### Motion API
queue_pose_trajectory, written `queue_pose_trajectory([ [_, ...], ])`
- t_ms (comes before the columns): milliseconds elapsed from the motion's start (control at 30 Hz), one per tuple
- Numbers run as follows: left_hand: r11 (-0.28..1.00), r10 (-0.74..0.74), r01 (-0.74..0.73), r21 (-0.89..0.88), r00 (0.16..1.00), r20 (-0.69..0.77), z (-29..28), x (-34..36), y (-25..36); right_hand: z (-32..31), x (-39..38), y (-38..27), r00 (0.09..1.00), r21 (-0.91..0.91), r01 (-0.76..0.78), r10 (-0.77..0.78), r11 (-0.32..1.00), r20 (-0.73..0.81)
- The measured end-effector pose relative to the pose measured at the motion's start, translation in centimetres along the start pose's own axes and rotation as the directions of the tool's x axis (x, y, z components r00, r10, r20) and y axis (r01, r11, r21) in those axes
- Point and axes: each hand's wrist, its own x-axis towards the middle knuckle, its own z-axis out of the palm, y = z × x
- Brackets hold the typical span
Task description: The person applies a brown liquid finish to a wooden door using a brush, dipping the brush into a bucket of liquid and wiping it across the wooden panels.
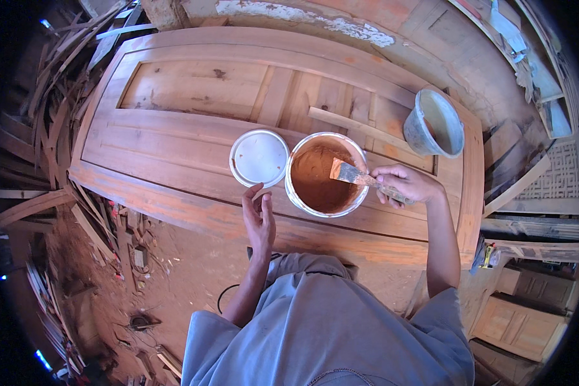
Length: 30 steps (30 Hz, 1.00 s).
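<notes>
Grey shirt [328, 328] fills lower centre, forearms reaching up to a wooden door panel [193, 128] lying flat. Right hand [405, 184] closed around a scraper [357, 175], blade dipped into the open tub of red-brown paste [321, 177] at mid-frame. Left hand [258, 215] loosely open, fingertips at the tub's left rim by the white lid [258, 157]. Best to steady the tub, load the blade lightly, wipe excess on the rim. Grey bucket [434, 123] upper right.

The right hand [405, 183] wraps the scraper [360, 177], hiding its handle. The grey bucket [434, 122] at two o'clock conceals its bottom. Scrap wood [51, 122] at nine o'clock blurs into dark rim.
</notes>
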Motion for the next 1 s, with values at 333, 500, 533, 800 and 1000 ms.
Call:
queue_pose_trajectory([
  [333, 1.000, 0.019, -0.018, -0.012, 0.997, 0.077, 0.6, -0.1, -0.4, 6.9, -0.9, 8.5, 0.910, 0.678, 0.406, -0.335, 0.612, -0.243],
  [500, 0.971, 0.200, -0.171, 0.167, 0.964, -0.176, 1.9, -2.2, 0.8, 11.5, -3.3, 13.6, 0.757, 0.747, 0.628, -0.390, 0.217, -0.524],
  [533, 0.949, 0.276, -0.240, 0.202, 0.945, -0.174, 2.3, -2.5, 1.6, 12.3, -4.2, 14.9, 0.738, 0.732, 0.662, -0.310, 0.162, -0.599],
  [800, 0.821, 0.560, -0.543, -0.176, 0.826, 0.062, 9.4, -4.3, 7.8, 19.8, -13.2, 26.7, 0.535, 0.510, 0.840, 0.122, -0.188, -0.836],
  [1000, 0.761, 0.648, -0.636, -0.123, 0.750, 0.131, 17.1, -9.0, 8.7, 20.9, -18.0, 32.6, 0.472, 0.405, 0.873, 0.265, -0.272, -0.841],
])
